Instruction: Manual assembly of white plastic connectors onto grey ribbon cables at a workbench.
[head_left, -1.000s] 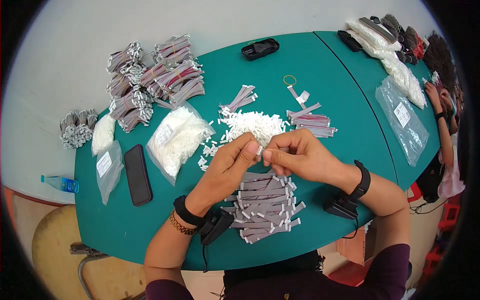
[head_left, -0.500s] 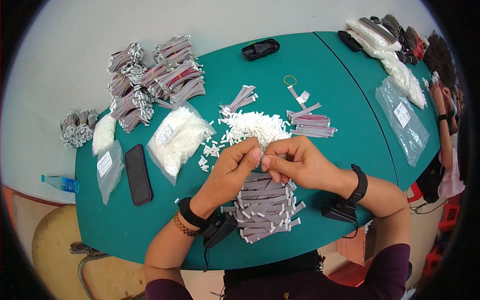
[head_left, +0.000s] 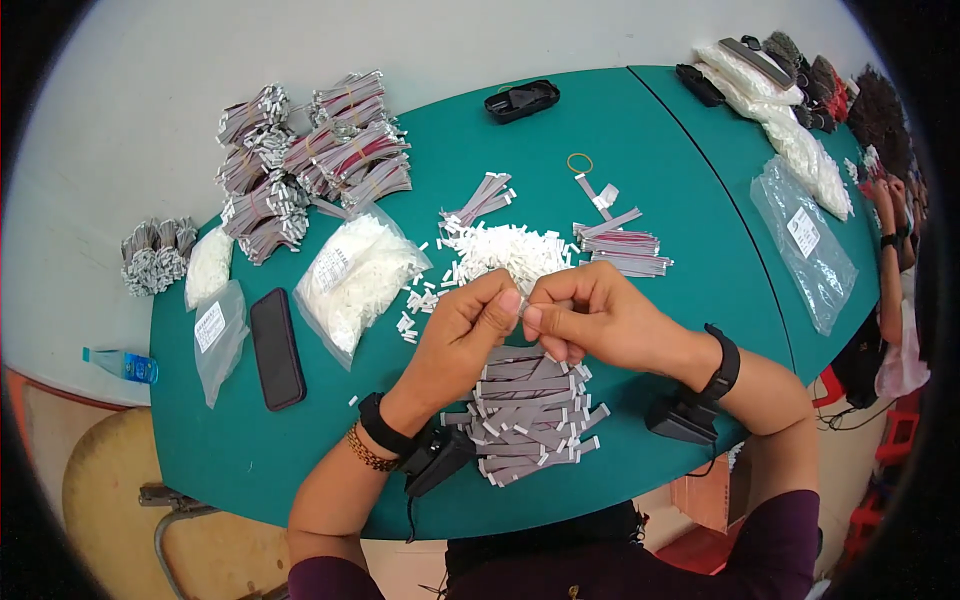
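Note:
My left hand and my right hand meet fingertip to fingertip over the middle of the table, both closed in a pinch. What lies between the fingers is small and mostly hidden; only a pale sliver shows. Just beyond them is a loose heap of small white plastic connector housings. Below the hands lies a stack of short grey ribbon cables with white ends. To the right of the heap is a smaller bunch of grey and reddish cables, and a few more cables lie behind it.
On the left are a bag of white housings, a dark phone and bundled cables. At the back stands a black tray. An empty clear bag lies right, near another person's arm.
My two hands stay pinched together, with the fingertips shifted only slightly and a small gap showing between them. The things on the table have not moved.

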